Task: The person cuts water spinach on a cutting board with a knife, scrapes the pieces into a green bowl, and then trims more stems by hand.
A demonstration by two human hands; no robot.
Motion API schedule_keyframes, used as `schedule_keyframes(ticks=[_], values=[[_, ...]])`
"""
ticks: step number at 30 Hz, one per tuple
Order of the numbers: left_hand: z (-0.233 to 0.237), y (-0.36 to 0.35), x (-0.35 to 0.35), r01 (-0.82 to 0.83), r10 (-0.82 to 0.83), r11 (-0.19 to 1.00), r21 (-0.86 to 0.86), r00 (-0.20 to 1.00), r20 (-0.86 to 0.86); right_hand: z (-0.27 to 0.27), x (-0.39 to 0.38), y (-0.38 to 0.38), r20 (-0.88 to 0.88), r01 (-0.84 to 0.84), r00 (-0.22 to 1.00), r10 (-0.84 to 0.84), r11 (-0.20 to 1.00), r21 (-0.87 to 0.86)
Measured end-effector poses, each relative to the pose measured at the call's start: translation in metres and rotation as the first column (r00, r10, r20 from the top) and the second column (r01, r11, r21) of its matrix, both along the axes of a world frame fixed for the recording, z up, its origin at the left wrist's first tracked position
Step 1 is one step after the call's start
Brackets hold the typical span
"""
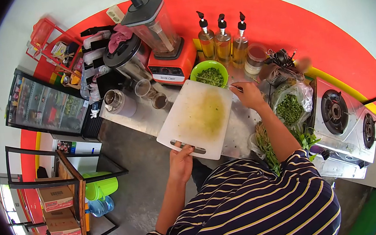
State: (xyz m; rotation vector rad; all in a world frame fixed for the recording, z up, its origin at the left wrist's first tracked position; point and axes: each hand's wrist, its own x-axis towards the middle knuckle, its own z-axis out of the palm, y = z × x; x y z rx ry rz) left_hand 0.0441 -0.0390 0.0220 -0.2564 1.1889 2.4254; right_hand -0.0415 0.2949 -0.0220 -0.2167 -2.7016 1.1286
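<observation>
My left hand (182, 164) is closed on the handle slot of a white cutting board (192, 117), its thumb on top. The board is tilted, its far edge at the rim of a green bowl (224, 69). Chopped green leaves (210, 77) lie in the bowl, and a green stain with a few bits marks the board. At the board's far right corner, my right hand (249, 95) is closed on the handle of a knife (228, 86). The thin blade points toward the bowl and shows only in part.
Behind the bowl stand a red blender (170, 64) and several pump bottles (224, 46). Left are glasses (145, 90) and a metal canister (119, 102). To the right are a bag of chopped greens (289, 108), leafy stems (267, 145) and a gas stove (333, 110).
</observation>
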Motion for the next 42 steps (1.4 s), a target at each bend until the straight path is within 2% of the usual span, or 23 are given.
schedule_keyframes(ticks=[1, 2, 4, 5, 7, 8, 10, 11, 13, 17, 19, 26, 35, 38, 40, 42], values=[[0.001, -0.001, 0.0, -0.006, 0.006, 1.0, 0.005, 1.0, 0.003, -0.001, -0.001, 0.0, -0.045, -0.021, 0.999, 0.018, 0.997, -0.071], [0.003, -0.002, -0.001, 0.008, -0.008, 1.0, -0.03, 1.0, -0.02, -0.001, -0.003, 0.0, -0.041, -0.029, 0.999, 0.026, 0.998, -0.064], [0.01, -0.003, -0.002, 0.012, -0.014, 0.998, -0.06, 0.999, -0.039, 0.002, -0.01, -0.002, 0.188, 0.017, 0.982, 0.02, 0.981, -0.195], [0.015, -0.002, -0.003, 0.02, -0.027, 0.993, -0.113, 0.998, -0.061, 0.003, -0.011, -0.005, 0.189, 0.01, 0.982, 0.027, 0.982, -0.19], [0.015, -0.005, -0.004, 0.02, -0.035, 0.986, -0.165, 0.996, -0.084, 0.008, -0.013, -0.013, 0.252, 0.135, 0.967, -0.028, 0.9, -0.415], [0.009, -0.008, -0.006, 0.053, -0.072, 0.981, -0.184, 0.993, -0.095, 0.007, -0.017, -0.015, 0.25, 0.128, 0.968, -0.023, 0.902, -0.413], [0.007, -0.01, -0.007, 0.08, -0.104, 0.976, -0.203, 0.989, -0.108, 0.0, -0.026, -0.019, 0.415, 0.278, 0.907, 0.075, 0.634, -0.722], [0.007, -0.011, -0.006, 0.113, -0.132, 0.975, -0.193, 0.987, -0.092, -0.003, -0.03, -0.022, 0.413, 0.273, 0.907, 0.078, 0.637, -0.721], [0.014, -0.007, -0.005, 0.142, -0.158, 0.973, -0.179, 0.984, -0.077, -0.006, -0.035, -0.027, 0.459, 0.313, 0.876, 0.146, 0.554, -0.772], [0.021, 0.004, -0.001, 0.128, -0.136, 0.974, -0.188, 0.99, -0.032, -0.01, -0.038, -0.038, 0.442, 0.303, 0.887, 0.134, 0.554, -0.776], [0.017, 0.005, -0.001, 0.122, -0.131, 0.976, -0.181, 0.991, -0.035, -0.008, -0.036, -0.04, 0.417, 0.239, 0.907, 0.061, 0.74, -0.628], [0.003, 0.005, -0.008, 0.105, -0.113, 0.989, -0.107, 0.991, -0.065, 0.003, 0.006, -0.028, 0.429, 0.178, 0.898, 0.094, 0.816, -0.551], [0.003, 0.006, -0.02, 0.116, -0.121, 0.989, -0.089, 0.991, -0.058, 0.019, 0.06, -0.002, 0.466, 0.249, 0.885, 0.018, 0.827, -0.505], [0.002, 0.005, -0.024, 0.125, -0.137, 0.983, -0.135, 0.987, -0.082, 0.005, 0.054, 0.011, 0.413, 0.208, 0.911, -0.016, 0.881, -0.425], [0.007, 0.005, -0.025, 0.14, -0.16, 0.976, -0.167, 0.981, -0.11, 0.002, 0.042, 0.005, 0.089, 0.162, 0.985, -0.147, 0.968, -0.193], [0.013, 0.009, -0.026, 0.103, -0.116, 0.979, -0.176, 0.991, -0.07, 0.006, 0.031, -0.007, 0.055, 0.164, 0.986, -0.157, 0.975, -0.152]])
